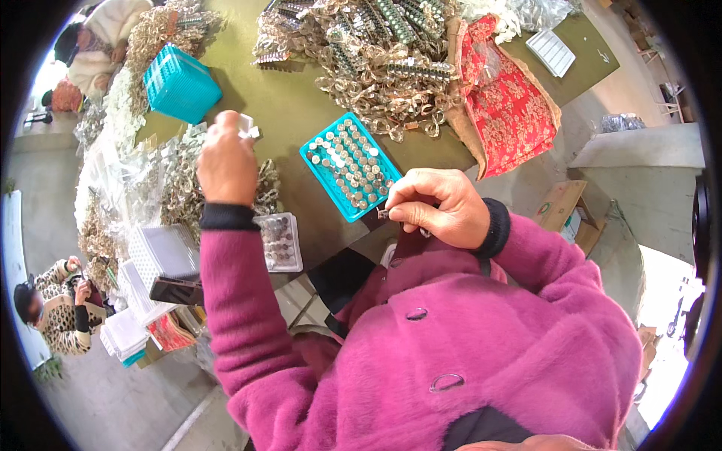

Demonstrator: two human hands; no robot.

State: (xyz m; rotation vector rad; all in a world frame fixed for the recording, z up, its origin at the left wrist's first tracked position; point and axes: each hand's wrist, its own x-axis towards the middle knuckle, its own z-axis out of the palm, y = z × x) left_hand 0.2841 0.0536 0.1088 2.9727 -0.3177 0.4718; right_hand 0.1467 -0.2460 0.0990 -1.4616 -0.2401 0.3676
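Observation:
My left hand (228,164) is over the left part of the table, beside small clear-white pieces (248,129). Its fingers are blurred and partly hidden, so I cannot tell if it holds one. Close to my body, my right hand (444,207) pinches a small silvery piece (383,214) between thumb and fingertips. That piece is at the lower right corner of a turquoise plastic tray (309,155). Rows of small round silvery discs (347,159) lie inside the tray. A clear box (280,242) with similar round pieces sits by my left sleeve.
Stacked turquoise baskets (180,84) stand beyond my left hand. Heaped chain-like strips (391,68) cover the table's far side. Red floral cloth (504,105) drapes over the right edge. White trays (162,252) are at the left, and another person (64,308) sits further left.

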